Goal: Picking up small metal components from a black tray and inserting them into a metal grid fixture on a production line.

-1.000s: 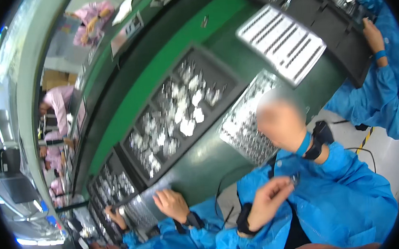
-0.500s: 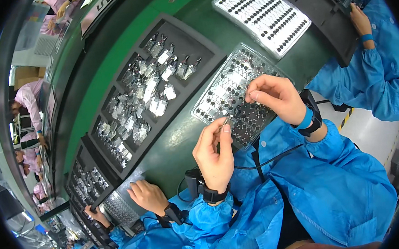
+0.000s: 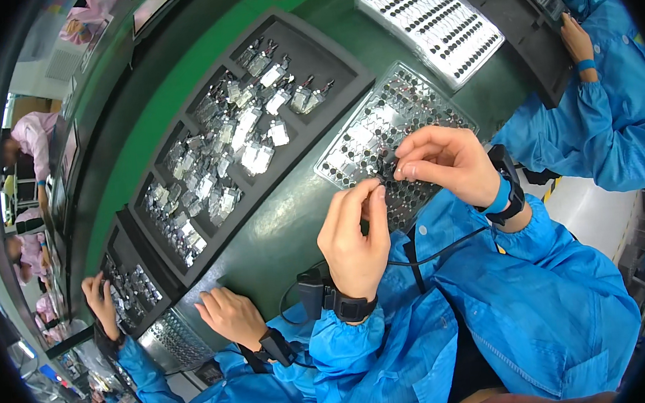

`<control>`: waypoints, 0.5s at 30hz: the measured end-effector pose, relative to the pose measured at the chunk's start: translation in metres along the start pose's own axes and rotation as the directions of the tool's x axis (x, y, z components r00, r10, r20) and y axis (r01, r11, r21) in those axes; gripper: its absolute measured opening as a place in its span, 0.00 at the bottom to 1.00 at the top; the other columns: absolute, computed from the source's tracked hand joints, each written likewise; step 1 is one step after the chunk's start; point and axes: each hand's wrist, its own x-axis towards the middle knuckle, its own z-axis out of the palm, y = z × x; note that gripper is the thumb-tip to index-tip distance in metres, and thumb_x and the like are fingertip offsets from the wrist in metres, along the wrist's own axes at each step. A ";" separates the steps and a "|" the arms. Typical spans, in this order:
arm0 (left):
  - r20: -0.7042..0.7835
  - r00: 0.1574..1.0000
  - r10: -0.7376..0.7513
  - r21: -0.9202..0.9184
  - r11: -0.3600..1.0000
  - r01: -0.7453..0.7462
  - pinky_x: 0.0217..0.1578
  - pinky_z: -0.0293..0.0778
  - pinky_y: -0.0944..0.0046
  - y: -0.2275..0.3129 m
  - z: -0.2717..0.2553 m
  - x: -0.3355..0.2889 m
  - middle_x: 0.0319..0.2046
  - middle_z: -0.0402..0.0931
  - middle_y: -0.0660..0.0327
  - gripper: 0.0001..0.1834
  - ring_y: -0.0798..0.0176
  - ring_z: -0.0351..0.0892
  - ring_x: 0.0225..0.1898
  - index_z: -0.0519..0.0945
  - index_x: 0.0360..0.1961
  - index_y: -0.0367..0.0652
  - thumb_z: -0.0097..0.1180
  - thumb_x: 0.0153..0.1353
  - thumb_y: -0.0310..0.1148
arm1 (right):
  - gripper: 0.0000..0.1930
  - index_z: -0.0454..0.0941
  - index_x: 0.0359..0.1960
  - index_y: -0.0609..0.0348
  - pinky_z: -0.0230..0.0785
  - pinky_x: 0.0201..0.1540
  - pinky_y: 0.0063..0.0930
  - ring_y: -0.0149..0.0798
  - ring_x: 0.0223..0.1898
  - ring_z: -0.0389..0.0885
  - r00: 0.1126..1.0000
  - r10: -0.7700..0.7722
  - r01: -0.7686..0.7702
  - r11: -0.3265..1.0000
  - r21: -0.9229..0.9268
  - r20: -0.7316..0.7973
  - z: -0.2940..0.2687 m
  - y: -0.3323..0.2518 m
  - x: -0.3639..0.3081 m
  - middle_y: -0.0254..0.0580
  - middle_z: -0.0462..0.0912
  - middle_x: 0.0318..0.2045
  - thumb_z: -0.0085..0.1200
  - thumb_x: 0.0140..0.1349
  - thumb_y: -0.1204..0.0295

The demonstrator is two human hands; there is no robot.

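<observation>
My left hand [image 3: 355, 233] is held over the near-left part of a clear tray [image 3: 358, 117], which holds many small black round parts with thin wires. Its thumb and index fingertips are pinched together; whatever is between them is hidden or too small to name. Just to the right, my right hand [image 3: 448, 165] hovers above the same tray, thumb and fingertips also closed together. A small dark bit shows by its fingertips, too small to make out. The two pinches are close but apart. Both wrists carry black strapped devices, the right one with a blue band too.
A black foam tray [image 3: 299, 149] of silvery wired parts lies to the left. A white tray [image 3: 455, 77] with rows of black round parts stands far right. Co-workers' hands are at left, a hand [image 3: 229, 315] and a raised hand [image 3: 102, 302]; another hand [image 3: 576, 36] is at right.
My left fingertips have risen and moved slightly right, nearer my right fingertips. The small metallic piece seen there earlier no longer shows. A co-worker's far-left hand has moved left and up.
</observation>
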 end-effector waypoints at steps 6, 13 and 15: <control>0.010 0.985 0.173 0.016 0.985 -0.173 0.35 0.78 0.61 -0.005 -0.001 -0.001 0.32 0.82 0.53 0.06 0.55 0.84 0.33 0.84 0.38 0.36 0.64 0.59 0.19 | 0.13 0.78 0.50 0.69 0.78 0.43 0.25 0.29 0.40 0.85 0.997 -0.066 0.073 0.983 -0.167 0.046 0.009 -0.001 -0.003 0.42 0.88 0.36 0.62 0.66 0.76; 0.043 0.982 0.184 0.038 0.982 -0.186 0.33 0.78 0.62 -0.008 -0.002 -0.009 0.32 0.82 0.53 0.07 0.54 0.84 0.31 0.83 0.39 0.36 0.64 0.58 0.19 | 0.07 0.83 0.42 0.62 0.75 0.33 0.28 0.37 0.31 0.86 0.977 -0.152 0.211 0.821 -0.531 0.152 0.012 -0.012 -0.006 0.44 0.87 0.30 0.62 0.63 0.75; 0.039 0.987 0.156 0.029 0.987 -0.157 0.33 0.78 0.61 -0.008 -0.001 -0.009 0.32 0.82 0.53 0.07 0.54 0.84 0.31 0.83 0.38 0.36 0.64 0.58 0.19 | 0.06 0.83 0.40 0.61 0.75 0.34 0.29 0.42 0.31 0.87 0.967 -0.184 0.254 0.779 -0.573 0.178 0.012 -0.011 -0.005 0.45 0.87 0.31 0.62 0.63 0.75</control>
